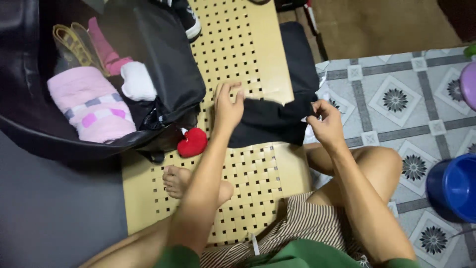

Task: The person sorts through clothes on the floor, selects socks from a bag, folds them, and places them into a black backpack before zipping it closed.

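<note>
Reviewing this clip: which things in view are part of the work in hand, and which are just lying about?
In hand:
- black garment, gripped by left hand and right hand
- open black suitcase holding a rolled pink towel and white roll

Lying about:
- red heart plush
- blue bucket
- black shoe
- woven mat

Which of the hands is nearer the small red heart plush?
Left. The left hand grips the black garment just above and right of the red heart plush; the right hand holds the garment's far end.
</note>
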